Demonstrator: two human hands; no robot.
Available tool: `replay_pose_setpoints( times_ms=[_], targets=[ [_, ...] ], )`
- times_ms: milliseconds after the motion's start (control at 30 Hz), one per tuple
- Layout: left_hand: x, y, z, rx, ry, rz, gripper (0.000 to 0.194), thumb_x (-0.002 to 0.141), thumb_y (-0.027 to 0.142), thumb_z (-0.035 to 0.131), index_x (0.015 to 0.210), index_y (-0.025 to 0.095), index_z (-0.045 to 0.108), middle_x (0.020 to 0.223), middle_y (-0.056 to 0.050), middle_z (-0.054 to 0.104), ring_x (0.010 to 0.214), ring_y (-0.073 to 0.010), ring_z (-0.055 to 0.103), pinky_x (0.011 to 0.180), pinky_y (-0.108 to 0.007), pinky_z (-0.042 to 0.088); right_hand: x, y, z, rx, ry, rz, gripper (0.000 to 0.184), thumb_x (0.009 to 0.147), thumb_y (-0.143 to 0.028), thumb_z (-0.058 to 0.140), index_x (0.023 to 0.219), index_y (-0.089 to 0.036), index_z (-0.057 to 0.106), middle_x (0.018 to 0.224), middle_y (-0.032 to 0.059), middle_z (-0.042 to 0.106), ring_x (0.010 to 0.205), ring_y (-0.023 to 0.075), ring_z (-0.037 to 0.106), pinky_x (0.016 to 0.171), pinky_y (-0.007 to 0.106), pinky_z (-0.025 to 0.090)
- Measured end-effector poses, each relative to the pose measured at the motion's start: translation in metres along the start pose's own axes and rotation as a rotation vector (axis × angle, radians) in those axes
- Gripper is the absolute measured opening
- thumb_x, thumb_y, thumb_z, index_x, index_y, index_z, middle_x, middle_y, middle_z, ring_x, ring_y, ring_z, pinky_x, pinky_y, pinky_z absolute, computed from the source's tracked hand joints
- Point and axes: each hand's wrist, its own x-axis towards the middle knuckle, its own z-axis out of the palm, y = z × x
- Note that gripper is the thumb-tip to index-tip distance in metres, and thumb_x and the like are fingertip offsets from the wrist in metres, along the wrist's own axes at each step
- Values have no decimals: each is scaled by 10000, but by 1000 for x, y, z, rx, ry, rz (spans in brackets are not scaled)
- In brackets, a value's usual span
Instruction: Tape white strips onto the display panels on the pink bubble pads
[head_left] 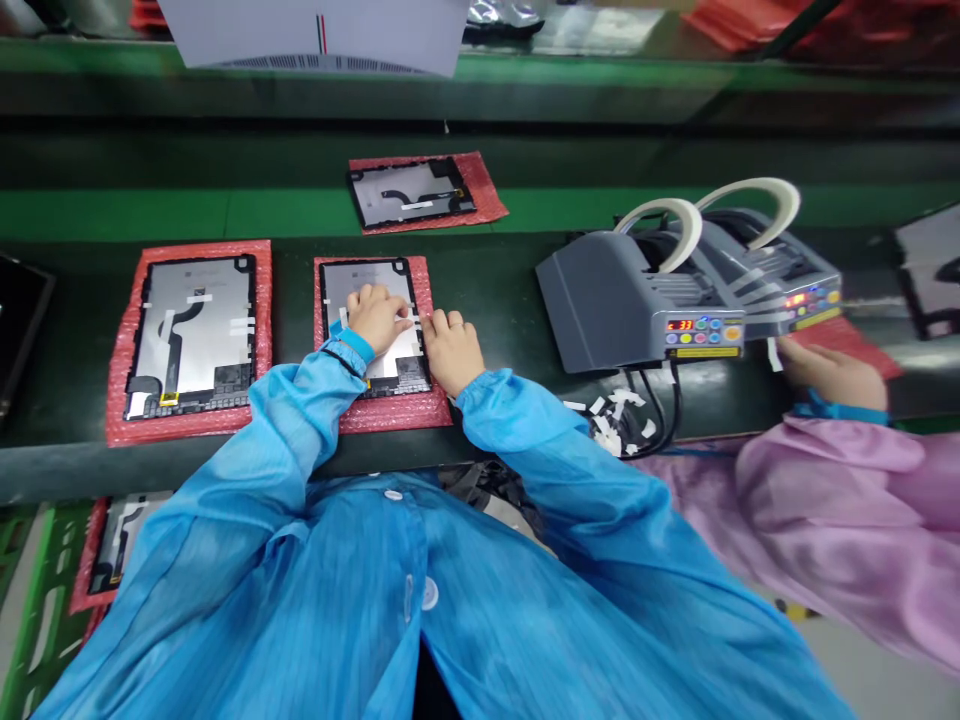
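**Both bare hands are resting at a silver-and-black flat panel [399,362], well to the left of a grey plastic tape dispenser with a cream ring [592,300]**

The panel is lying on a red bubble-wrap sheet [397,412] on the dark green bench [495,300], left of the dispenser. The left hand [379,318] is lying across the panel's silver face, fingers loosely curled; the right hand [454,352], on the side toward the dispenser, is resting at the panel's edge, fingers bent. I cannot tell whether either grip is pinching anything, as the fingertips are partly hidden.

Farthest left of the dispenser, a similar panel with a black ribbon cable [202,345] is lying on its own wrap. White tape scraps [611,425] are lying just in front of the dispenser. To its right, a co-worker's hand [840,378] is hovering near a second grey dispenser [750,265].

Uneven pressing by the left hand could be straining the thin panel. If the loose wrap is sliding, the panel could be shifting and any tape could be sitting crooked. A sleeve brushing the scraps could be carrying one onto the silver face.
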Motion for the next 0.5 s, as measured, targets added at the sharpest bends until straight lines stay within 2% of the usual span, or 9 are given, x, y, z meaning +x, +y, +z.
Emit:
replay_pose_setpoints(
  times_ms=[100, 200, 267, 367, 433, 500],
  targets=[
    [-19, -12, -15, 79, 71, -126, 251, 853, 294, 533, 1051, 183, 640, 1160, -138, 545, 1157, -329, 430, 933, -456, 348, 8, 7, -17, -58, -103, 31, 409, 901, -118, 266, 1136, -70, 597, 1135, 204, 563, 1080, 288, 473, 848, 391, 384],
    [-40, -29, -26, 144, 157, -422, 356, 865, 299, 487, 1118, 68, 584, 1185, -225, 540, 1148, -361, 454, 902, -454, 404, 23, 12, -25, 76, -136, 275, 375, 928, -262, 327, 1035, -75, 635, 1081, 197, 612, 1024, 270, 556, 851, 355, 409],
    [-48, -37, -28, 150, 124, -547, 401, 869, 322, 474, 1122, 25, 566, 1180, -264, 548, 1147, -375, 472, 889, -458, 430, 36, 8, -24, 191, -150, 418, 379, 910, -376, 403, 1024, -101, 639, 1076, 184, 632, 1004, 277, 590, 831, 359, 430],
    [-49, -45, -24, 102, 48, -566, 392, 875, 325, 467, 1116, 34, 571, 1202, -269, 553, 1160, -364, 494, 897, -447, 444, 50, -5, -19, 368, -167, 500, 223, 848, -321, 529, 888, -134, 644, 1026, 148, 658, 980, 260, 613, 819, 346, 443],
    [-46, -48, -22, 42, 41, -536, 360, 873, 293, 470, 1091, 29, 582, 1201, -281, 554, 1161, -364, 507, 905, -448, 439, 53, -11, -18, 582, -90, 540, 135, 830, -253, 543, 773, -146, 604, 900, 107, 666, 892, 215, 625, 794, 319, 454],
    [-45, -49, -21, -26, 70, -476, 321, 867, 260, 470, 1035, 18, 598, 1159, -296, 573, 1133, -369, 532, 893, -451, 439, 50, -15, -20, 898, 24, 576, 128, 816, -239, 549, 712, -164, 545, 728, 41, 626, 739, 166, 610, 730, 295, 469]
  ],
)
